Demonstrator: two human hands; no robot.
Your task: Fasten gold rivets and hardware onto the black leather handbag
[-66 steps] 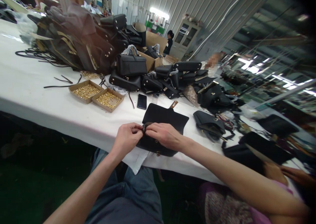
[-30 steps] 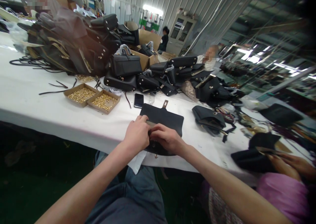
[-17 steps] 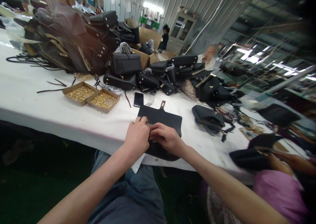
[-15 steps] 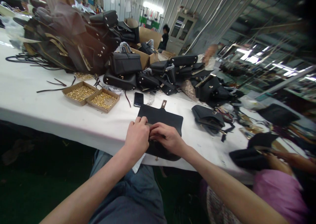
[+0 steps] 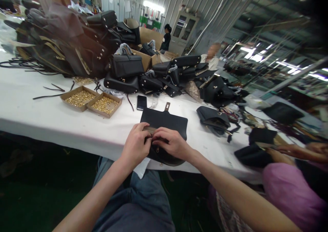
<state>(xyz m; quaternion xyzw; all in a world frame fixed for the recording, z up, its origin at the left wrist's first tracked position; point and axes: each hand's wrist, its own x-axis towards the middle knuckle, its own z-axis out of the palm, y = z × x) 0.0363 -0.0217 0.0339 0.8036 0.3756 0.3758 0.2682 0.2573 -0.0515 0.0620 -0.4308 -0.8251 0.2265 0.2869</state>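
White-covered counter (image 5: pixel 107 133): it carries the black bag (image 5: pixel 167 159) at its near edge. I judge the bag light, its leather-like walls pliant yet able to keep a crease; the smooth face may slide or scuff, so I would steady it by the rim of its mouth. Flap (image 5: pixel 165 121), laid open away from the hands: a flat, probably stiffer sheet, which I would take by its side edges. Hands, 2: the left hand (image 5: pixel 135 141) and the right hand (image 5: pixel 171 143) meet at the bag's mouth with fingers bent; the tips are hidden from me, so I cannot tell whether either grip pinches the rim. Metal-ended tab (image 5: pixel 167 106), on the flap's far edge: likely hard and easily scratched, no place to lift from. Gold-coloured fitting (image 5: pixel 157 150), on the bag's body: too small to hold by.
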